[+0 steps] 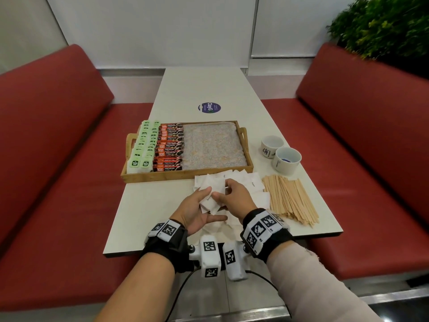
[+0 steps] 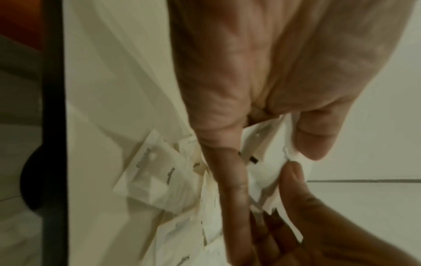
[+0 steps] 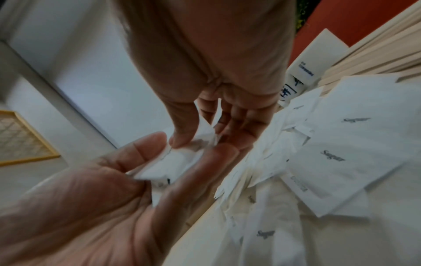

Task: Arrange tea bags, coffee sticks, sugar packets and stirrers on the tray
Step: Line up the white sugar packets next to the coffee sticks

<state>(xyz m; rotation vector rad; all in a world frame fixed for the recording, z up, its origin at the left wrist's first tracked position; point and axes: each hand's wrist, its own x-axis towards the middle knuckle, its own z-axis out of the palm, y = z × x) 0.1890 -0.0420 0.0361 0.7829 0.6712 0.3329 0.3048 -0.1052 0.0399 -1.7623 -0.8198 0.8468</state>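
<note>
A wooden tray (image 1: 185, 176) holds green tea bags (image 1: 144, 145) at its left end and red coffee sticks (image 1: 170, 147) beside them; its right part is bare liner. White sugar packets (image 1: 246, 182) lie in a loose pile on the table in front of the tray. Wooden stirrers (image 1: 290, 198) are heaped to their right. My left hand (image 1: 213, 204) holds a small stack of sugar packets (image 1: 210, 201) between thumb and fingers, just above the pile. My right hand (image 1: 221, 189) pinches a packet (image 3: 202, 138) at the top of that stack (image 3: 173, 167).
Two white cups (image 1: 281, 154) stand at the right table edge, behind the stirrers. Red bench seats run along both sides of the narrow table (image 1: 209, 89). A round blue sticker (image 1: 209, 107) lies beyond the tray.
</note>
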